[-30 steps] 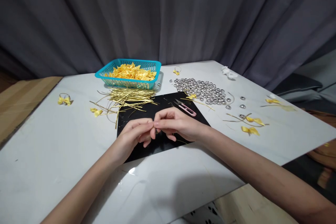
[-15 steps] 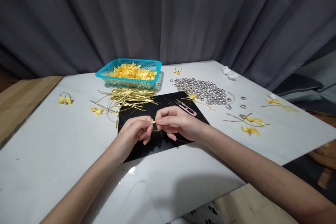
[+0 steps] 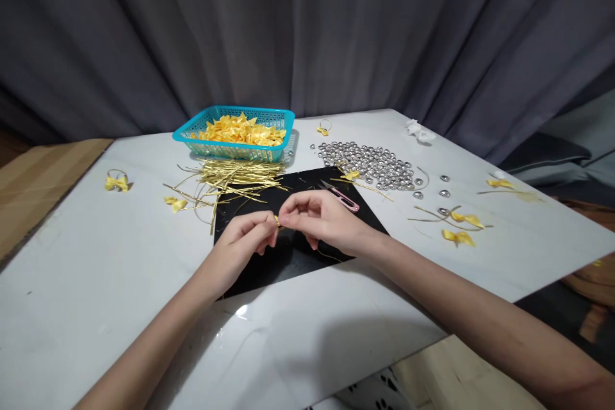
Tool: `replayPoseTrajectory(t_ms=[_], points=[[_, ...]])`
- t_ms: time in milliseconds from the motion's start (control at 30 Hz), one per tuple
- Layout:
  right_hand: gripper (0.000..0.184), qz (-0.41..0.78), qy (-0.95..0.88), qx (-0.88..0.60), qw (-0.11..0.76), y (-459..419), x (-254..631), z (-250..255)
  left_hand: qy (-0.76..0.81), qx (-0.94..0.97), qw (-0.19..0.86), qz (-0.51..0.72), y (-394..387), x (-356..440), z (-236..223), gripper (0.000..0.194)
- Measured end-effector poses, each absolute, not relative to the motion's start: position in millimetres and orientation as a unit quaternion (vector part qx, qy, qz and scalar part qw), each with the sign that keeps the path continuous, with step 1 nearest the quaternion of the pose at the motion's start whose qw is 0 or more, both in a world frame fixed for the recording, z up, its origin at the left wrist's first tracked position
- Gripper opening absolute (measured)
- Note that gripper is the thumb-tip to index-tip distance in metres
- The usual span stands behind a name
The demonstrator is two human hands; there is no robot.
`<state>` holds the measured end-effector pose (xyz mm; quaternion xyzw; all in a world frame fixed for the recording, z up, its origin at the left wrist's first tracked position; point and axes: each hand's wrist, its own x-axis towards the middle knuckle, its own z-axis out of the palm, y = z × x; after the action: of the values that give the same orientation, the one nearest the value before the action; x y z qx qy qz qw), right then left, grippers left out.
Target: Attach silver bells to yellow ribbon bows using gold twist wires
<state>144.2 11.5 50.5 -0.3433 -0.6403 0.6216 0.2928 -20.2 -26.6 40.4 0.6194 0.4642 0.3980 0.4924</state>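
So, white tabletop, black mat on it, and above that my left hand and right hand, fingertips close together. Both are pinching a tiny gold piece right between them, neither nearer; can't tell its long axis.

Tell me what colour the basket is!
The basket is turquoise blue; the head view shows it best.

- A dark grey curtain hangs in deep folds across the upper frame.
- A glossy white counter spans the middle, light glinting off it at lower centre.
- A brown, flat panel lies along the left edge.
- A dark cushion sits at right.
- A pale beige surface shows at lower right.
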Motion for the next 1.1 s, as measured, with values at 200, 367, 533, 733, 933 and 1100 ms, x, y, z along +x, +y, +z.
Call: replayPoseTrajectory(t_ms=[200,367,533,733,933,1100], points=[[0.013,0.562,-0.700,-0.343,0.277,13,144,47,0.483,0.648,0.472,0.353,-24,-22,38,0.033],[0.008,0.509,-0.731,-0.364,0.270,16,145,45,0.491,0.663,0.451,0.341,-23,-24,35,0.031],[0.010,0.523,-0.728,-0.354,0.265,19,147,44,0.496,0.680,0.427,0.330,-24,-26,36,0.033],[0.010,0.459,-0.780,-0.340,0.256,16,145,43,0.500,0.683,0.420,0.327,-23,-24,34,0.033],[0.010,0.361,-0.815,-0.350,0.288,16,149,51,0.544,0.629,0.302,0.466,-19,-26,36,0.025],[0.009,0.372,-0.796,-0.414,0.239,20,151,56,0.646,0.632,0.260,0.340,-8,-43,26,0.035]])
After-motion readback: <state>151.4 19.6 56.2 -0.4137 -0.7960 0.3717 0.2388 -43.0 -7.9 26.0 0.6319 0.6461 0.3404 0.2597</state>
